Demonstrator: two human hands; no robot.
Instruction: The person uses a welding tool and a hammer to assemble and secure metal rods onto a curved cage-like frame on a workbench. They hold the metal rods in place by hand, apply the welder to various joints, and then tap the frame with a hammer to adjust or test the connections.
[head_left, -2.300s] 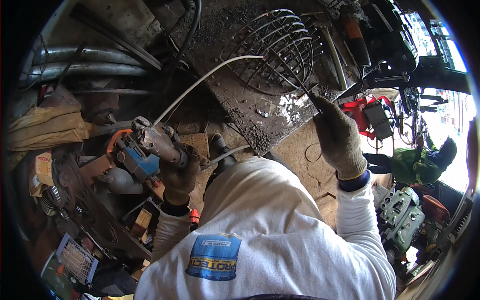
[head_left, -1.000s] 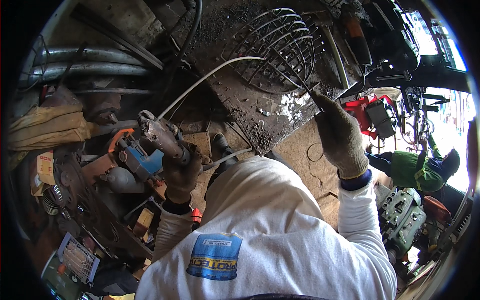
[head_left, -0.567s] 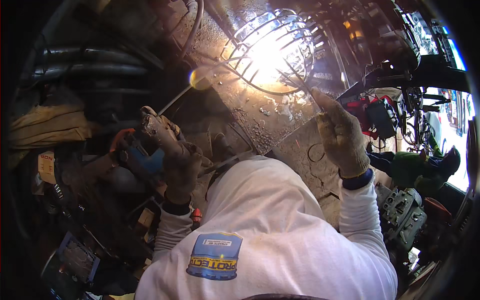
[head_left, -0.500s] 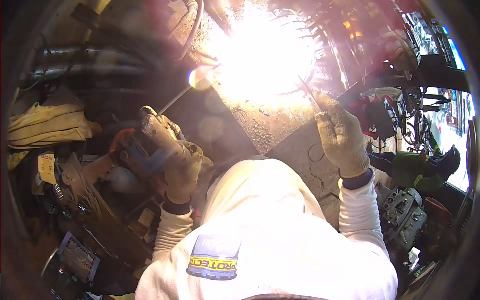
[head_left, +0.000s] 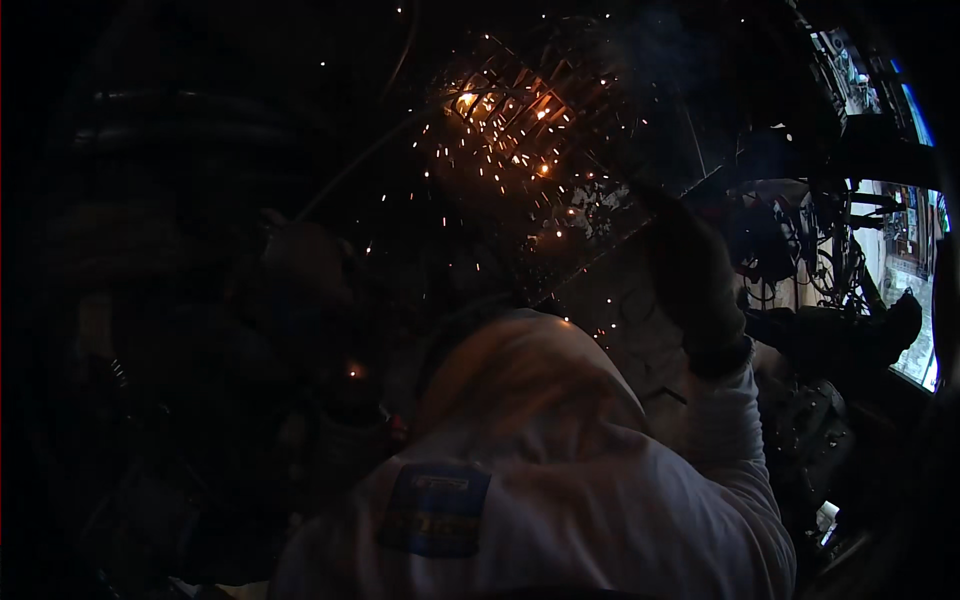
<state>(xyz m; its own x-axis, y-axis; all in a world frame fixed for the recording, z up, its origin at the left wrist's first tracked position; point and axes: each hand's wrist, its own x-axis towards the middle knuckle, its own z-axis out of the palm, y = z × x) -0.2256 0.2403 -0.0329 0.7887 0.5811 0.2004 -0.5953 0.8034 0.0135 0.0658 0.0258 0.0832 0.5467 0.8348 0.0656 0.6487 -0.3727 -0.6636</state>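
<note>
Most of the scene is dark, lit mainly by orange sparks. My gloved left hand [head_left: 305, 265], faint at the left, is closed on a long thin rod [head_left: 360, 160]. The rod slants up to the right toward a glowing spot [head_left: 466, 99] on a ribbed metal piece [head_left: 545, 95]. My gloved right hand [head_left: 690, 275] is a dark shape beside the metal plate [head_left: 600, 205], right of the sparks. Its fingers are hard to make out; half a second ago they were closed on a thin dark rod, which darkness now hides.
Sparks scatter over the plate and down toward the white hood [head_left: 530, 350] of my garment. A thin smoke [head_left: 665, 50] hangs at upper right. Bicycles [head_left: 820, 265] stand by a bright opening at the right. Cluttered metal parts [head_left: 815, 420] lie at lower right.
The blinding white glare has gone and the view has turned dark. Sparks and the ribbed metal now show. My right hand has shifted slightly down and right; my left hand has moved slightly left.
</note>
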